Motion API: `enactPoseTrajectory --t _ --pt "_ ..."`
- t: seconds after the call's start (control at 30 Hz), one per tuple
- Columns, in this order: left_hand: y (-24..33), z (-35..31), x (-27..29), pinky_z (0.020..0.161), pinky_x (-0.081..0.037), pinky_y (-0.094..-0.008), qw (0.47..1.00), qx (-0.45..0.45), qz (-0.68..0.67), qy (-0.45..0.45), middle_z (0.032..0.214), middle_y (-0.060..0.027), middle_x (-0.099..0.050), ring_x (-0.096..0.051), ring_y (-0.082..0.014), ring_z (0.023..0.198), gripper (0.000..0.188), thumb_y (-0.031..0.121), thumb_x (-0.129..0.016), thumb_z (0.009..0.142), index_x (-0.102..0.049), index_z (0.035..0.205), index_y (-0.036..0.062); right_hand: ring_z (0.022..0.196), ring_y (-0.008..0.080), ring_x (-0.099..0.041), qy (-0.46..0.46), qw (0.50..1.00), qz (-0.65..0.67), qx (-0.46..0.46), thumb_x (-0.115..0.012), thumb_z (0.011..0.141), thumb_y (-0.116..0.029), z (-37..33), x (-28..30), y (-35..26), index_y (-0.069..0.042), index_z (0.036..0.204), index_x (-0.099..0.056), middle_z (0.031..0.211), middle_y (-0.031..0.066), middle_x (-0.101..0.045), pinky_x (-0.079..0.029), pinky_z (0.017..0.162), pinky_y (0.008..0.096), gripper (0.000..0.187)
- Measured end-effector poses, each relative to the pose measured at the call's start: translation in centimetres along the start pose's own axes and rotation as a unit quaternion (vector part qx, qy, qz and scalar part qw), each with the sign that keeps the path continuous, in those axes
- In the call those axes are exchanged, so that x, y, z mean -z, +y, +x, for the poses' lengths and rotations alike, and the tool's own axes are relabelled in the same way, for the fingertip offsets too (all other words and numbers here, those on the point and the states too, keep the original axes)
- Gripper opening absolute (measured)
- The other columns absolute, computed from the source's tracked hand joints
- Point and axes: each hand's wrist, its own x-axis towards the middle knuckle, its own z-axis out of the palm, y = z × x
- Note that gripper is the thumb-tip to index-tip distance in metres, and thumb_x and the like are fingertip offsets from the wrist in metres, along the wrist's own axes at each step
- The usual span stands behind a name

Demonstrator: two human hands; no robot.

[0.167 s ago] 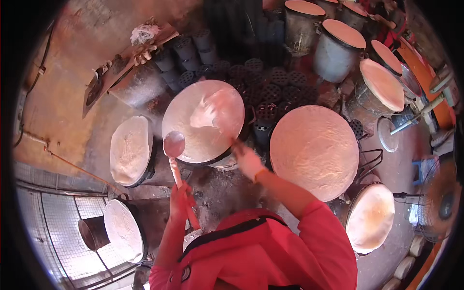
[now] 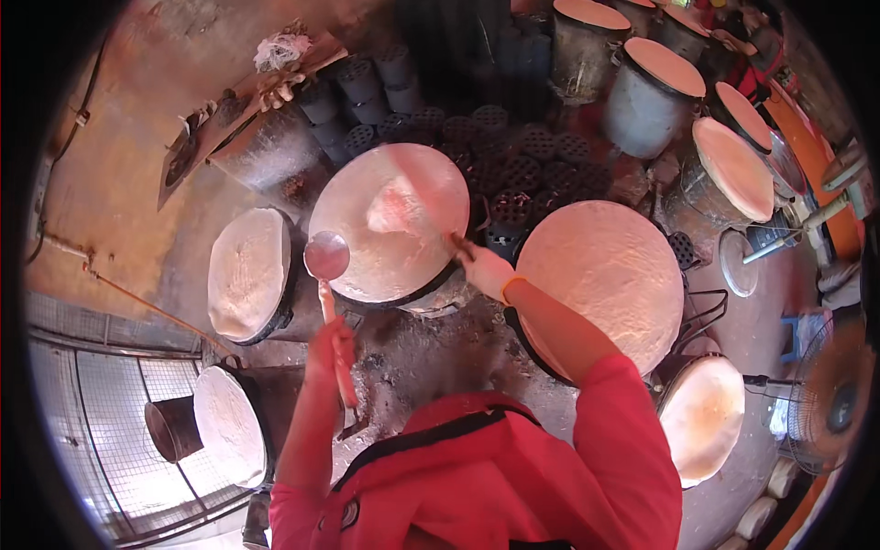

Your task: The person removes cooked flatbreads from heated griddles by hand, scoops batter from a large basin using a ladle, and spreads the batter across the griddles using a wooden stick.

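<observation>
My left hand (image 2: 331,346) is wrapped round the handle of a ladle (image 2: 326,257). The ladle's round bowl overlaps the near left rim of a large round griddle (image 2: 344,197) in the view. Pale batter coats this griddle, with a brighter patch (image 2: 399,206) near its middle. At the griddle's right rim, my right hand (image 2: 489,272) has its fingers closed, and a short dark piece (image 2: 463,247) shows at their tips. Blur hides what that piece is. Just right of my right forearm lies another broad round griddle (image 2: 600,284) covered with a pale sheet.
More batter-covered round tops stand at the left (image 2: 247,275), lower left (image 2: 229,426) and lower right (image 2: 706,422). Behind are stacked dark perforated cylinders (image 2: 513,174). Several drum stoves (image 2: 646,115) line the far right. A fan (image 2: 834,394) stands at the right edge.
The ladle and my left hand have shifted slightly left and up. My right hand has moved a little right at the rim. The whole view has shifted slightly.
</observation>
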Motion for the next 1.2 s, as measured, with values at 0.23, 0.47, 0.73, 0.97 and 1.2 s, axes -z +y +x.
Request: enactPoseTrajectory --t 0.23,0.47,0.73,0.97,1.2 --pt "4.5 0.2 2.4 0.037 -0.031 -0.0245 0.971 0.046 -0.222 -0.081 0.067 0.0049 -0.046 -0.041 -0.0086 0.047 0.018 0.025 -0.048 0.105 -0.059 0.107 0.0112 0.119 0.0417 -0.058 -0.271 0.93 -0.058 -0.242 -0.041 0.104 -0.04 -2.7 4.7 -19.7 -0.033 0.153 -0.036 0.134 0.0193 -0.059 -0.047 0.1 0.0456 0.049" --pt "2.2 4.1 0.0 0.036 -0.03 -0.0234 0.986 0.044 -0.16 -0.019 0.064 0.0058 -0.045 -0.037 -0.0062 0.045 0.02 0.021 -0.059 0.098 -0.048 0.082 0.0137 0.109 0.0425 -0.064 -0.207 0.879 0.002 -0.429 -0.044 0.102 -0.044 -5.6 -4.2 -21.8 -0.03 0.15 -0.041 0.124 0.0223 -0.065 -0.051 0.092 0.0459 0.049" --pt "-2.0 -3.7 -3.7 0.039 -0.034 -0.0247 0.843 -0.05 -0.452 -0.285 0.068 -0.0005 -0.041 -0.038 -0.0091 0.044 0.03 0.02 -0.037 0.108 -0.055 0.102 -0.0027 0.101 0.0427 -0.066 -0.276 0.937 -0.149 -0.155 -0.047 0.101 -0.048 -3.1 -2.7 -23.6 -0.026 0.145 -0.048 0.111 0.0208 -0.069 -0.053 0.088 0.0495 0.05" --pt "-1.8 -10.4 -4.1 0.036 -0.036 -0.0251 0.804 -0.058 -0.479 -0.347 0.071 -0.0014 -0.041 -0.036 -0.0091 0.041 0.032 0.019 -0.034 0.108 -0.048 0.129 -0.0004 0.091 0.0441 -0.069 -0.014 0.948 -0.066 -0.312 -0.052 0.101 -0.042 -0.4 -1.9 -16.5 -0.031 0.152 -0.037 0.114 0.0253 -0.068 -0.054 0.078 0.0478 0.055" --pt "-5.3 -17.4 3.4 0.03 -0.03 -0.0245 0.903 -0.232 -0.329 -0.147 0.064 0.0019 -0.039 -0.032 -0.0079 0.038 0.024 0.019 -0.037 0.108 -0.055 0.121 0.0101 0.118 0.0412 -0.059 -0.251 0.93 -0.153 -0.22 -0.046 0.101 -0.042 -4.7 -7.5 -21.0 -0.027 0.15 -0.04 0.131 0.0222 -0.06 -0.048 0.098 0.0456 0.052"
